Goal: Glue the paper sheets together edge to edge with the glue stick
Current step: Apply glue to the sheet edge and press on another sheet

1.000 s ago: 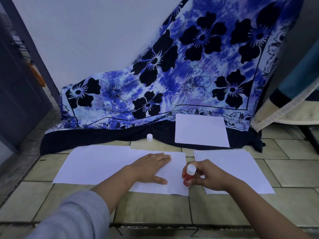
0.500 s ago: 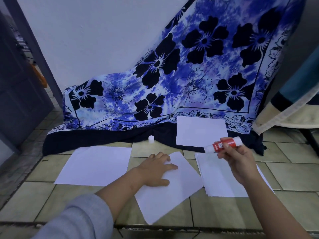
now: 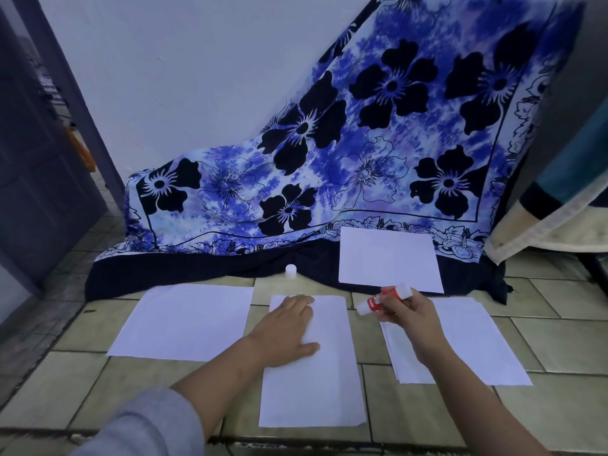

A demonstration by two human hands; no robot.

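Head view shows your left hand [image 3: 285,334] lying flat, palm down, on the middle sheet [image 3: 312,383], fingers straight and close together with the thumb stretched out to the side. That sheet lies lengthwise away from you on the tiled floor [image 3: 559,413], apart from the left sheet [image 3: 184,320] beside it. Your right hand [image 3: 409,312] is raised above the right stack of sheets [image 3: 470,337], its fingers curled around the glue stick [image 3: 383,299], which is tilted with its uncapped white end pointing left and down. You have the white cap [image 3: 291,270] standing on the floor by the edge of the blue flowered cloth [image 3: 362,153]. One more sheet [image 3: 388,258] rests on that cloth's dark hem.
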